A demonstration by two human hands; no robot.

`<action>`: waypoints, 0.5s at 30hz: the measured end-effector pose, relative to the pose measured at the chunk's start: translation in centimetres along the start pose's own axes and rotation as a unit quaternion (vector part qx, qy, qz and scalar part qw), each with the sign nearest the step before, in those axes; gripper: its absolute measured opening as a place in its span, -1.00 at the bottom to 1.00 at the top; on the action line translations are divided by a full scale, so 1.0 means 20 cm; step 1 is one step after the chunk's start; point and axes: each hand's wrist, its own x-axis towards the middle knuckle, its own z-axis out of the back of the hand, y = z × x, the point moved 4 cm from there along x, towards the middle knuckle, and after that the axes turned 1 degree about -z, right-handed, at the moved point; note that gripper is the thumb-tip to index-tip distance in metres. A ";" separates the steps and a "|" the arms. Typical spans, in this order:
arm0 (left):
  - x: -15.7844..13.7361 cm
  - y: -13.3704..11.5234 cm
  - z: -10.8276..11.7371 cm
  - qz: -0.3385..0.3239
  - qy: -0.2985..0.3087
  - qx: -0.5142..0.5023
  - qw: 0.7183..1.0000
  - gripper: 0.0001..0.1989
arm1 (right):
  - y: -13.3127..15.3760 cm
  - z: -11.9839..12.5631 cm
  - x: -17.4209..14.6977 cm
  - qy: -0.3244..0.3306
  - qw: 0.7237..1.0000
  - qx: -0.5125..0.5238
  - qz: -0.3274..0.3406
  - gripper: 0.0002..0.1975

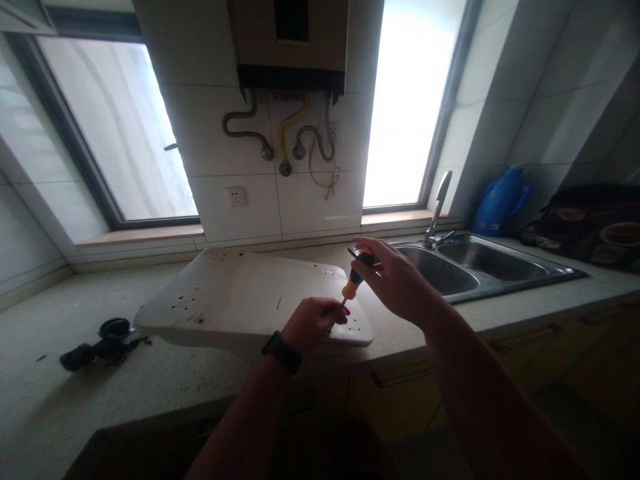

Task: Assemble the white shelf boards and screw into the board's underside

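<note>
A screwdriver [354,277] with a yellow and black handle slants over the right end of a white board [260,287]. My right hand [395,277] is wrapped round its handle. Lower down, my left hand [313,321], wearing a dark watch at the wrist, is closed with thumb and fingers about the metal shaft. The tip is hidden by those fingers, so I cannot tell whether a screw is there. Groups of small holes show near the board's corners. The board lies raised on the stone countertop [200,373].
Black casters [95,347] lie on the counter left of the board. To the right are a double steel sink [470,293] with a faucet [439,207], a blue thermos jug [501,200] and a dark bag [590,223]. A water heater [290,40] hangs on the wall with pipes below.
</note>
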 end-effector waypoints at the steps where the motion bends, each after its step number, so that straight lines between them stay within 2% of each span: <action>1: 0.00 0.00 0.00 0.000 0.000 0.001 1.000 -0.73 | -0.02 0.00 0.00 0.025 0.998 0.065 0.001 -0.50; 4: 0.00 0.00 0.00 -0.003 0.003 -0.007 1.000 -0.72 | -0.09 -0.01 0.01 0.067 0.977 0.201 0.007 -0.48; 8: 0.00 0.01 0.00 0.003 0.005 -0.017 1.000 -0.70 | -0.15 -0.03 0.02 0.056 0.964 0.258 0.001 -0.57; 11: 0.00 0.02 0.00 0.007 0.007 -0.034 0.999 -0.71 | -0.14 -0.04 0.02 0.015 0.971 0.236 -0.021 -0.57; 15: 0.00 0.03 0.00 0.007 0.020 -0.060 0.998 -0.69 | -0.08 -0.05 -0.01 -0.077 0.991 0.112 -0.019 -0.56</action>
